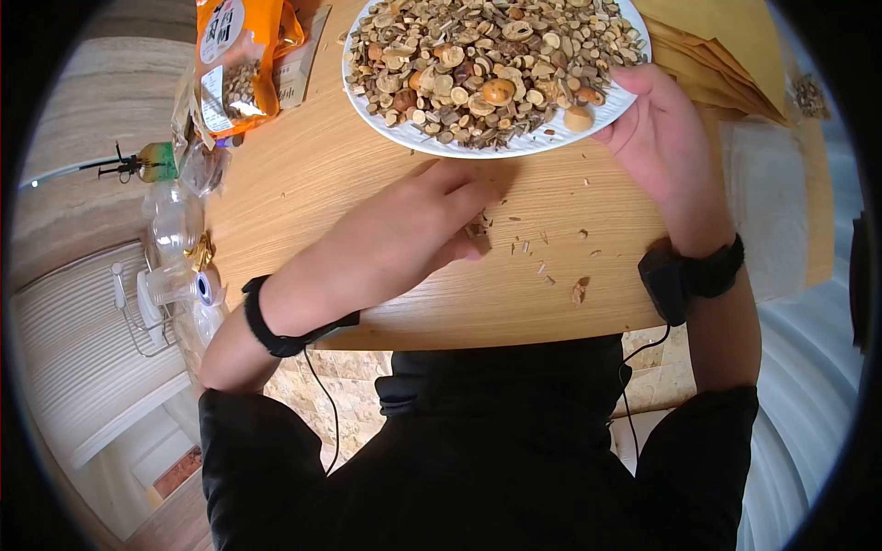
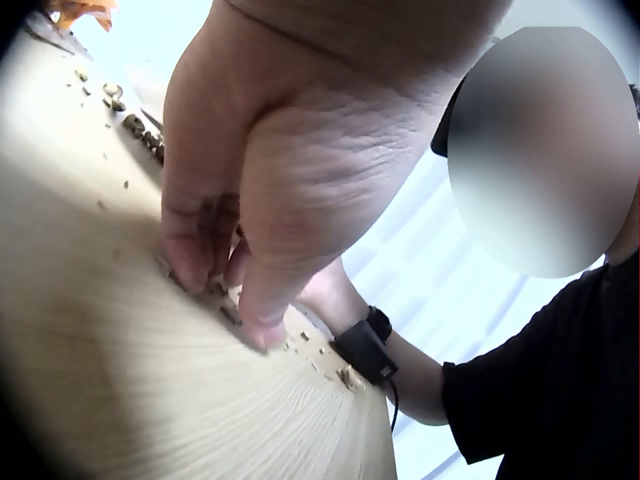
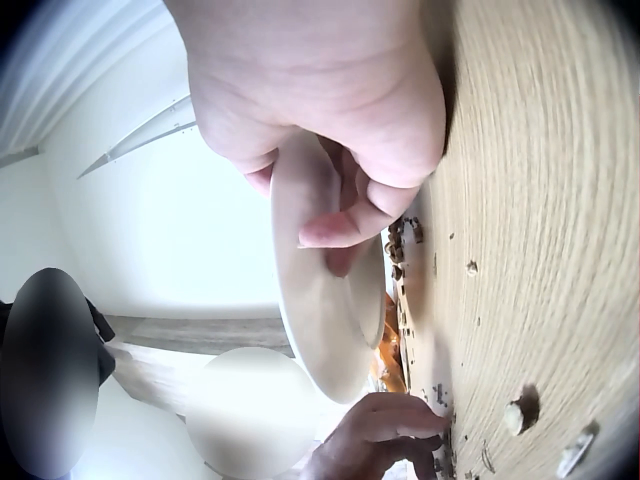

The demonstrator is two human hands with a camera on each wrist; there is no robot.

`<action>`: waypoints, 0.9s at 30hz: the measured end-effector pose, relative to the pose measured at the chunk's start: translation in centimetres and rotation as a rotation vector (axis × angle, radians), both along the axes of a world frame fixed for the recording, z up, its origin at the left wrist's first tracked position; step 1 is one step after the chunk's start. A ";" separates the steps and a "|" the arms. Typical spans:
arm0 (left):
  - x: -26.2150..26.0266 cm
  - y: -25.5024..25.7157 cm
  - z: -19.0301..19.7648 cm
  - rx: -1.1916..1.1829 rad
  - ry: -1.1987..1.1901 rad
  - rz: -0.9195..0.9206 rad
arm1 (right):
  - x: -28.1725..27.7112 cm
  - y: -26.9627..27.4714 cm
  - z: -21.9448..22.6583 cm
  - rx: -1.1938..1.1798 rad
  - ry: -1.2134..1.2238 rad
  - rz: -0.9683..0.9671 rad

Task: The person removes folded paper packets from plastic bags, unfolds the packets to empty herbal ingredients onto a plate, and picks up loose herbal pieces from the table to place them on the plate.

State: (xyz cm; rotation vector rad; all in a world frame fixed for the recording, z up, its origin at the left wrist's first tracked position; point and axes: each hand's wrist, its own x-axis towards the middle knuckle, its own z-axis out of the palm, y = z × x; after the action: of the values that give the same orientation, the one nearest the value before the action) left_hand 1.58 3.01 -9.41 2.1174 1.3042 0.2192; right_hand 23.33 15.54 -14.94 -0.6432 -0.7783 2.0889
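In the head view a white plate (image 1: 441,147) heaped with mixed dried herb slices (image 1: 496,55) is at the far side of the table. My right hand (image 1: 666,138) grips its right rim; the right wrist view shows the thumb and fingers on both sides of the plate (image 3: 310,300), which is lifted above the tabletop. My left hand (image 1: 413,220) is down at the table just in front of the plate. Its thumb and fingers are curled around small dried herb bits (image 1: 476,225), with fingertips (image 2: 262,335) at the wood.
Loose crumbs (image 1: 542,243) and a larger flake (image 1: 579,292) lie on the table (image 1: 367,184). An orange bag (image 1: 241,69) stands back left, near a spray bottle (image 1: 158,162) and clear plastic bottles (image 1: 172,220). Brown paper envelopes (image 1: 726,64) and a clear plastic sheet (image 1: 767,184) lie right.
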 end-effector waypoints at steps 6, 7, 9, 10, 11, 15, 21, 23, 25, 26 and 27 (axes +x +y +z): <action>0.3 0.6 -1.0 -0.050 -0.037 -0.047 | 0.0 0.0 -0.1 -0.012 0.022 0.018; 0.1 0.6 -1.1 -0.015 -0.011 -0.062 | 0.0 0.0 -0.2 -0.012 0.023 0.018; 0.2 0.6 -1.1 0.022 0.014 -0.080 | 0.1 0.1 -0.2 -0.020 0.018 0.041; 0.3 0.5 -1.0 0.041 0.067 -0.080 | 0.1 0.1 -0.1 -0.020 0.017 0.038; 0.4 0.3 -1.0 0.059 0.121 -0.079 | 0.1 0.0 -0.1 -0.022 0.018 0.037; 0.6 0.0 -0.7 0.148 0.127 -0.107 | 0.1 0.1 -0.1 -0.025 0.011 0.040; -0.4 1.1 3.0 0.135 -0.248 -0.048 | 0.0 -0.1 -0.1 0.002 0.027 0.031; -0.2 1.4 4.9 0.237 -0.258 -0.015 | 0.0 0.1 -0.4 -0.015 0.030 0.038; -0.3 2.1 6.1 0.428 -0.258 -0.071 | 0.1 0.2 -0.4 -0.032 0.026 0.036; -0.5 2.4 6.0 0.429 -0.259 -0.070 | 0.1 0.1 -0.2 -0.033 0.019 0.022; -0.6 2.7 6.0 0.468 -0.238 0.072 | 0.0 0.0 -0.1 -0.033 0.013 0.010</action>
State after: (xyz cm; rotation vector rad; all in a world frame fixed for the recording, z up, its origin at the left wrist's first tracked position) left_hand 0.95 5.67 -3.44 2.3296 1.2760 0.8526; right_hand 23.28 15.50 -15.04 -0.6442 -0.7423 2.1165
